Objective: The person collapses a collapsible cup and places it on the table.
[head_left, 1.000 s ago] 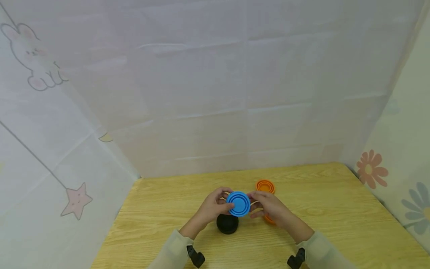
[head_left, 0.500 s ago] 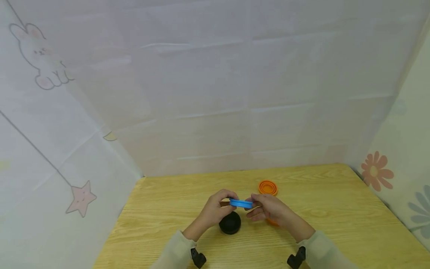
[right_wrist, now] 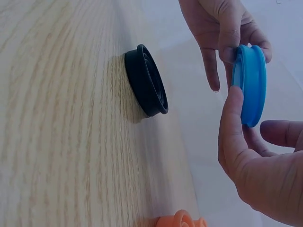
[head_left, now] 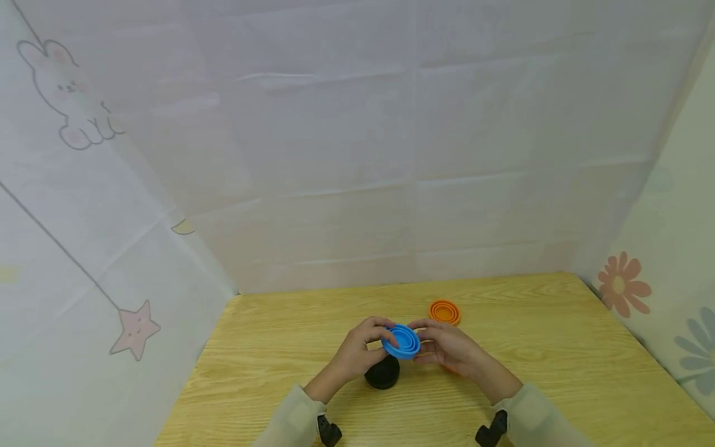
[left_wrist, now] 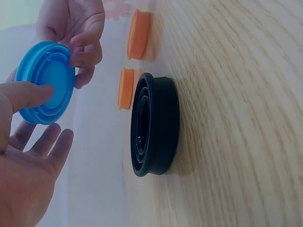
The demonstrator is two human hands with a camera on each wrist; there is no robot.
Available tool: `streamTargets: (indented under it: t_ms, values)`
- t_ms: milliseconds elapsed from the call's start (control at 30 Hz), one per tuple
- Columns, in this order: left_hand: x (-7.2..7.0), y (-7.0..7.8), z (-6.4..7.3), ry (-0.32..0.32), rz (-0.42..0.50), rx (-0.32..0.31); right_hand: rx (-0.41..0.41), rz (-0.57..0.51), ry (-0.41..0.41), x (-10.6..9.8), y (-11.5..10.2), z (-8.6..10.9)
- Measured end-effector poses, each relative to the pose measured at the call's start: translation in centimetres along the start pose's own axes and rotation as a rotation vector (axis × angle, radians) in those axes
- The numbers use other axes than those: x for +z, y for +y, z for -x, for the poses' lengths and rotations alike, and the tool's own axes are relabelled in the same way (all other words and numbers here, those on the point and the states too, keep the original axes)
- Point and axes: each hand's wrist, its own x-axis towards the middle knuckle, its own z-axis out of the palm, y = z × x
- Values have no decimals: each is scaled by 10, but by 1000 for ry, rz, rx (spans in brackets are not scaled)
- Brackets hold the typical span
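Observation:
A blue collapsible cup [head_left: 403, 343], folded flat with ringed folds, is held above the table. My left hand [head_left: 356, 349] pinches it by the left side, thumb on the ringed face in the left wrist view. My right hand [head_left: 451, 349] is at the opposite edge; a fingertip touches the rim in the right wrist view, while another digit stands apart from it. Below the left hand, a black collapsible cup [left_wrist: 163, 125] lies folded on the table. Two folded orange cups are also there: one orange cup [head_left: 445, 312] farther back, the other orange cup [left_wrist: 138, 35] mostly behind my right hand in the head view.
The wooden table [head_left: 279, 347] reaches back to a pale cloth wall [head_left: 335, 186]. Printed cloth also borders both sides. Black wrist cameras are fixed at both sleeves.
The blue cup has turned from facing the head camera to edge-on, then back to a tilted face. Both hands stay close to it, and the cups on the table have not moved.

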Motion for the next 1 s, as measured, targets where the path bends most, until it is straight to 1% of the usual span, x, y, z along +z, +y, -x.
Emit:
streamTargets:
  t_ms: [200, 300, 333, 400, 467, 533, 567, 667, 867, 933, 1000]
  values:
    - [-1, -1, 1, -50, -15, -18, -10, -39, 27, 1, 2, -3]
    - [-3, -2, 2, -48, 7, -43, -32, -49, 62, 2, 2, -4]
    - [-4, 3, 3, -39, 30, -52, -35, -50, 86, 2, 1, -5]
    - [-6, 1, 4, -22, 99, -72, -44, -48, 115, 2, 0, -6]
    - [-8, 0, 4, -7, 190, -98, -50, -45, 133, 1, -1, -8]
    - [-9, -2, 4, 0, 259, -124, -50, -43, 136, 0, 0, -9]
    - [-9, -8, 3, 1, 281, -141, -51, -41, 128, 0, 0, -10]
    - [-11, -9, 2, 3, 344, -191, -56, -45, 133, -1, 1, -13]
    - [-11, -7, -3, 13, 549, -361, -77, -37, 168, 1, 1, -20]
    - [-11, -6, -4, 28, 605, -418, -85, -32, 171, 2, 3, -23]
    - [-12, -6, -6, 46, 646, -458, -92, -32, 172, 3, 4, -26]
